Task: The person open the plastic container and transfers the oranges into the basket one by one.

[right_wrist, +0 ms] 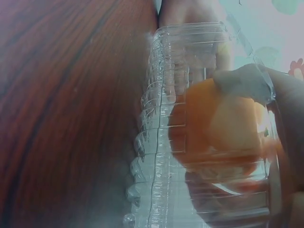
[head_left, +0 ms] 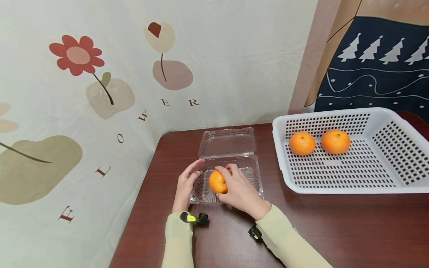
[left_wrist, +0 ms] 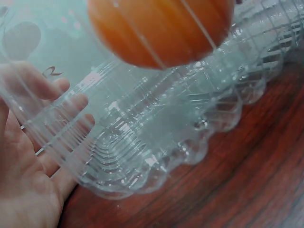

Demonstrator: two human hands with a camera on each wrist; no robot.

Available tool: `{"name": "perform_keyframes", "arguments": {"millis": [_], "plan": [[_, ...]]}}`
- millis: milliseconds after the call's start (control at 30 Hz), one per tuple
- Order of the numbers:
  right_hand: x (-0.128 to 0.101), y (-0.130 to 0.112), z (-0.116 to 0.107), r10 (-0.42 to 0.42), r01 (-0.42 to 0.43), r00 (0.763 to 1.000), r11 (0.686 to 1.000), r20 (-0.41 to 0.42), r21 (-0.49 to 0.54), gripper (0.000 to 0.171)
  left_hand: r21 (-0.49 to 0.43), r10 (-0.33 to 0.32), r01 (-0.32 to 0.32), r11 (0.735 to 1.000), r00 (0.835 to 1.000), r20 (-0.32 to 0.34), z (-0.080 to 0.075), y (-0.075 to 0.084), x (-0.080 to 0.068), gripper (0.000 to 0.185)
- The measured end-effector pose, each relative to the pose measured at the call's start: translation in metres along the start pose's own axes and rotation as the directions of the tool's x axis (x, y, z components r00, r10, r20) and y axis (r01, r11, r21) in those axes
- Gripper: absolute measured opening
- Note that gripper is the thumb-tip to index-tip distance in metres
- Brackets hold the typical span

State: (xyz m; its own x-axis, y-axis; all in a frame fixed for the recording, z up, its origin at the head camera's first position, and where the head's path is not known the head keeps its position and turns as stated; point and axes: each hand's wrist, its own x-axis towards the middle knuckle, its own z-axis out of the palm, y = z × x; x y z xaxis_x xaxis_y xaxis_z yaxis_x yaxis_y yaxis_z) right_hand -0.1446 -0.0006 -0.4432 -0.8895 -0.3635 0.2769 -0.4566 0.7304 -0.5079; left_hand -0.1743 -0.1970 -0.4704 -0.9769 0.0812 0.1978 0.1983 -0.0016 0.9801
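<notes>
An open clear plastic clamshell box [head_left: 250, 175] sits on the table, its lid [head_left: 228, 143] folded back toward the wall. My right hand [head_left: 239, 188] grips an orange mandarin [head_left: 217, 181] inside the box's base, thumb on the near side and fingers over the far side. At the box's left wall is my left hand [head_left: 187, 182], fingers extended along its outside. Through the clear wall, the left wrist view shows the mandarin [left_wrist: 161, 28] above the box floor. In the right wrist view the mandarin [right_wrist: 194, 123] appears behind the box's ribbed side.
A white perforated plastic basket [head_left: 335, 188] stands to the right with two mandarins, one on the left [head_left: 302, 143] and one beside it [head_left: 335, 141]. The dark red wooden table [head_left: 228, 238] meets a printed cloth wall [head_left: 234, 74] at the back and left.
</notes>
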Motion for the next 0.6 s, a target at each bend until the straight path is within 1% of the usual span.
{"name": "perform_keyframes", "arguments": {"millis": [133, 333, 467, 600], "plan": [[0.0007, 0.0006, -0.0001, -0.001, 0.001, 1.0, 1.0, -0.015, -0.006, 0.075, 0.006, -0.004, 0.004, 1.0, 1.0, 0.0, -0.0006, -0.0005, -0.0001, 0.038], [0.0021, 0.0005, -0.0021, 0.003, -0.004, 0.999, 1.0, -0.033, -0.03, 0.076, 0.005, -0.026, 0.026, 1.0, 1.0, -0.008, 0.0008, 0.0038, -0.0012, 0.037], [0.0027, 0.001, -0.0033, 0.007, -0.008, 0.999, 1.0, -0.039, -0.014, 0.077, -0.006, -0.024, 0.024, 1.0, 1.0, -0.011, 0.0009, 0.0035, -0.0007, 0.037], [0.0031, 0.0019, -0.0043, 0.003, -0.004, 0.999, 1.0, -0.049, -0.019, 0.078, -0.017, -0.024, 0.023, 1.0, 1.0, -0.013, 0.0014, 0.0031, 0.0001, 0.038]]}}
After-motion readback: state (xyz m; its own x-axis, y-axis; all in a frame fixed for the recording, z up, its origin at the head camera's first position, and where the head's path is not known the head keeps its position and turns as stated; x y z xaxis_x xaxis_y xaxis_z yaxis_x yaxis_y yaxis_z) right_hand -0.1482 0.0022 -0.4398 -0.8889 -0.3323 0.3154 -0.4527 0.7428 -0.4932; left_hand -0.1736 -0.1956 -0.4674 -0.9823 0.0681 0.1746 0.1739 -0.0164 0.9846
